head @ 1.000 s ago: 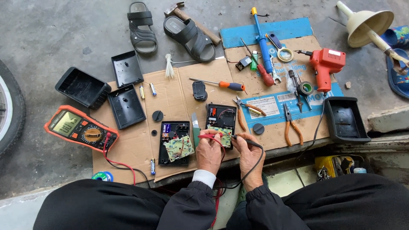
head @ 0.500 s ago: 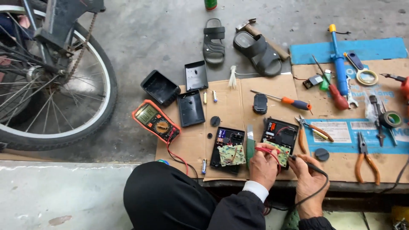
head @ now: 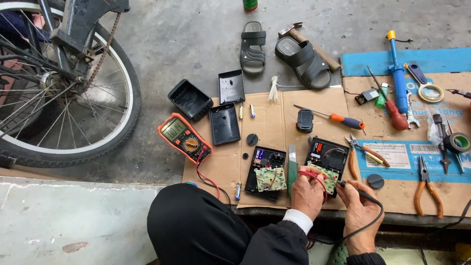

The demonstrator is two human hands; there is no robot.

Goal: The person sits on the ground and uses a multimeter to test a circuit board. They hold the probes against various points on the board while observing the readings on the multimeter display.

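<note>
Matt brown cardboard point(head: 274, 122), rough concrete point(head: 186, 44)

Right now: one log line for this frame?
left hand: red probe on circuit board | right hand: black probe | multimeter: on cardboard

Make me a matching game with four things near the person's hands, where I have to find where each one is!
Things:
1. multimeter
2. orange-handled screwdriver
3. bicycle wheel
4. black probe

Places:
A. far left, on the concrete floor
B. in the right hand
C. at the left edge of the cardboard
D. above the two open circuit-board cases

Pairs: 1-C, 2-D, 3-A, 4-B
</note>
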